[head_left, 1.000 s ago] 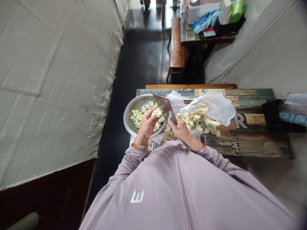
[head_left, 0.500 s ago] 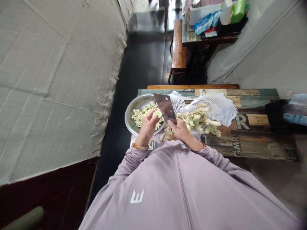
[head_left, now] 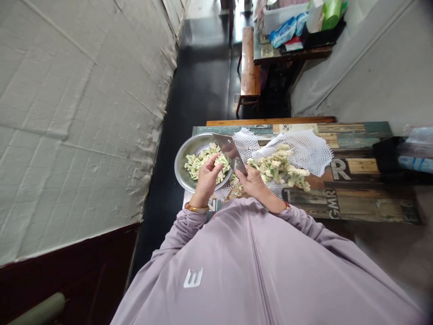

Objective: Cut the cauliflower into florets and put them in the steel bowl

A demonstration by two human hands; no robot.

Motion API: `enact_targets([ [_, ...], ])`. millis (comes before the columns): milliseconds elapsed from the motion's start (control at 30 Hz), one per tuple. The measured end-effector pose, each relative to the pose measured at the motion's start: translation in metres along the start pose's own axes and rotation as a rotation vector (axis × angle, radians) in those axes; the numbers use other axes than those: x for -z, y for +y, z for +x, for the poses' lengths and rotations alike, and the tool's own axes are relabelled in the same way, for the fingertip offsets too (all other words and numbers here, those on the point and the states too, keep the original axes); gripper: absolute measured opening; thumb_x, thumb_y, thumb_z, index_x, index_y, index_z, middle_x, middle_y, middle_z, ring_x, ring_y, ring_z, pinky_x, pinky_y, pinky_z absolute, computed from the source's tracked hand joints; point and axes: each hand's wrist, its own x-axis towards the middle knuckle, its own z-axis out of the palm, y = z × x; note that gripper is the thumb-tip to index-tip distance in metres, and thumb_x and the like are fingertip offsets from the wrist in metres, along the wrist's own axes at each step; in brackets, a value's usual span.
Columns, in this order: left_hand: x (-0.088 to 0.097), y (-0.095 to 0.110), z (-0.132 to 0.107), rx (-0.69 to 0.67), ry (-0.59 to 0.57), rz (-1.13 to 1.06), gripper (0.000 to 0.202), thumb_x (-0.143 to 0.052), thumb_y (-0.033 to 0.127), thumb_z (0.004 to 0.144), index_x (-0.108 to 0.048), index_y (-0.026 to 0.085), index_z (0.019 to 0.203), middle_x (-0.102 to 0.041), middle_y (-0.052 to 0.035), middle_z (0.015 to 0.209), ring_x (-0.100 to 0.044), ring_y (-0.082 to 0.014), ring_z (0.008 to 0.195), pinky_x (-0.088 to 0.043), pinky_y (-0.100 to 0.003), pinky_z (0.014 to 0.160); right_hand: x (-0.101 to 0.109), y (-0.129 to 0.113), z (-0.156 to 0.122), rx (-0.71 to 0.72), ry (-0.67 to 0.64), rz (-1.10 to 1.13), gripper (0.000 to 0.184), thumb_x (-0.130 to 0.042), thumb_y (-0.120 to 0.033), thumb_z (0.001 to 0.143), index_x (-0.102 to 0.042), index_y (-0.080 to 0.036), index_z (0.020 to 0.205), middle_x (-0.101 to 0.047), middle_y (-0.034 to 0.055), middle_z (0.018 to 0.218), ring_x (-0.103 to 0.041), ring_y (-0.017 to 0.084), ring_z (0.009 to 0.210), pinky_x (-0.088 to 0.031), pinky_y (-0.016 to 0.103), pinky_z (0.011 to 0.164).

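My right hand (head_left: 252, 181) is closed round the handle of a cleaver (head_left: 230, 151), whose wide blade slants up and left over the rim of a metal bowl (head_left: 181, 169). Pinched in the fingers of my left hand (head_left: 207, 177) is a cauliflower floret (head_left: 221, 161), close against the blade. Cut cauliflower pieces (head_left: 194, 163) lie in the bowl below. To the right, larger cauliflower chunks (head_left: 279, 164) rest on white netting (head_left: 306, 149), and small crumbs are scattered near my right hand. The blade hides part of the bowl's right side.
The patchwork wooden table (head_left: 358, 198) extends rightward, with a dark object and plastic-wrapped packs (head_left: 416, 153) at its right end. A wooden bench (head_left: 250, 67) and a second table (head_left: 267, 54) holding household items stand beyond. A white wall (head_left: 84, 113) rises on the left.
The cleaver blade has tilted, lying flatter and catching more light. Both hands keep their grips in nearly the same place. The whole view has shifted slightly.
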Motion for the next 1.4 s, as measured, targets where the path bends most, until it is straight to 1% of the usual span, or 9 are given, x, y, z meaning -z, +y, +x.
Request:
enact_targets([
  [133,0.001,0.000,-0.001,-0.073,0.046,0.092,0.050,-0.078,0.035,0.077,-0.069,0.017,0.123,-0.071,-0.0097,0.118,-0.064,-0.0227,0.108,-0.050,-0.035,0.096,-0.004,0.000,0.003,-0.009,0.038,-0.027,0.022,-0.047,-0.026,0.097,-0.065,-0.019,0.107,-0.069,0.0057,0.083,-0.071,0.022,0.086,-0.059,0.035,0.082],
  [267,0.003,0.001,-0.001,-0.079,0.079,0.136,0.050,-0.077,0.035,0.078,-0.068,0.017,0.124,-0.071,-0.0101,0.118,-0.064,-0.0241,0.111,-0.050,-0.036,0.097,-0.009,0.001,0.008,-0.007,0.013,-0.043,0.029,-0.046,-0.025,0.097,-0.065,-0.018,0.118,-0.072,0.0081,0.097,-0.071,0.023,0.098,-0.058,0.037,0.090],
  [500,0.012,0.001,0.004,-0.087,0.076,0.150,0.050,-0.076,0.034,0.078,-0.068,0.016,0.124,-0.070,-0.0117,0.124,-0.060,-0.0266,0.122,-0.046,-0.038,0.103,-0.020,0.010,0.019,0.075,0.024,-0.034,0.037,-0.045,-0.026,0.097,-0.062,-0.020,0.130,-0.069,0.0100,0.125,-0.063,0.025,0.123,-0.050,0.043,0.109],
  [600,0.019,-0.001,0.008,-0.048,0.052,0.113,0.052,-0.077,0.035,0.077,-0.067,0.017,0.125,-0.068,-0.0119,0.128,-0.062,-0.0257,0.118,-0.047,-0.038,0.103,-0.023,0.014,0.022,0.080,0.007,-0.028,0.038,-0.045,-0.028,0.098,-0.062,-0.019,0.131,-0.070,0.0104,0.125,-0.064,0.024,0.120,-0.050,0.044,0.109],
  [733,0.025,-0.005,0.011,0.060,-0.005,0.037,0.056,-0.079,0.038,0.076,-0.067,0.017,0.126,-0.070,-0.0115,0.123,-0.066,-0.0234,0.108,-0.050,-0.038,0.098,-0.026,0.016,0.023,0.127,0.000,-0.048,0.039,-0.044,-0.027,0.099,-0.061,-0.019,0.134,-0.066,0.0105,0.132,-0.060,0.023,0.127,-0.047,0.042,0.113],
  [933,0.030,-0.011,0.013,-0.017,0.028,0.195,0.051,-0.073,0.036,0.082,-0.065,0.018,0.130,-0.069,-0.0101,0.126,-0.064,-0.0234,0.113,-0.050,-0.035,0.098,-0.033,0.016,0.025,0.112,-0.013,-0.055,0.044,-0.043,-0.022,0.099,-0.057,-0.021,0.140,-0.061,0.0087,0.141,-0.055,0.019,0.134,-0.043,0.039,0.116],
  [1133,0.049,-0.006,0.023,0.024,0.023,0.197,0.051,-0.082,0.030,0.069,-0.072,0.015,0.117,-0.075,-0.0110,0.111,-0.065,-0.0272,0.112,-0.051,-0.040,0.097,-0.034,0.010,0.029,0.081,-0.121,-0.057,0.050,-0.046,-0.018,0.095,-0.054,-0.023,0.144,-0.061,0.0068,0.143,-0.056,0.020,0.134,-0.044,0.041,0.116],
  [1267,0.050,0.001,0.025,0.118,0.010,0.074,0.057,-0.083,0.033,0.069,-0.071,0.018,0.122,-0.072,-0.0108,0.121,-0.066,-0.0259,0.112,-0.051,-0.040,0.099,-0.045,0.001,0.030,0.064,-0.057,-0.054,0.051,-0.044,-0.016,0.095,-0.053,-0.022,0.145,-0.061,0.0087,0.142,-0.058,0.021,0.132,-0.046,0.044,0.114],
  [1400,0.048,0.003,0.025,0.173,-0.029,-0.053,0.059,-0.083,0.035,0.070,-0.070,0.020,0.125,-0.073,-0.0082,0.121,-0.068,-0.0224,0.108,-0.050,-0.036,0.099,-0.055,-0.002,0.033,0.063,0.014,-0.040,0.048,-0.045,-0.016,0.094,-0.058,-0.020,0.140,-0.063,0.0110,0.140,-0.058,0.024,0.132,-0.045,0.048,0.115],
])
